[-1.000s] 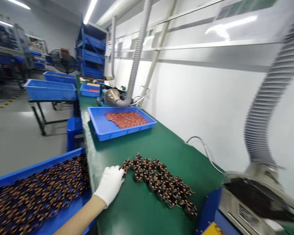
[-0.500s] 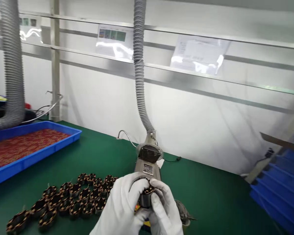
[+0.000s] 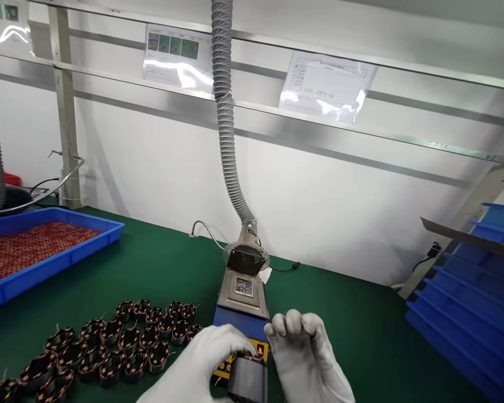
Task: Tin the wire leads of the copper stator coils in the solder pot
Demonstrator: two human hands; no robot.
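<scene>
Low in the head view, my gloved left hand grips a dark ring-shaped motor stator from its left side, with thumb and fingers around it. My gloved right hand is apart from the part, just to its right, palm turned up and fingers curled but not touching anything. Behind both hands stands a solder pot-like unit, blue and silver with a yellow panel and a lit red display. Several similar stators lie grouped on the green table to the left.
A blue tray of small reddish pieces sits at the left. Stacked blue trays rise at the right. A grey extraction hose comes down to the unit. Sheets hang on the rail behind.
My right hand has let go of the stator and moved away to the right. The left hand keeps it, now tilted and lower. The view has shifted slightly right.
</scene>
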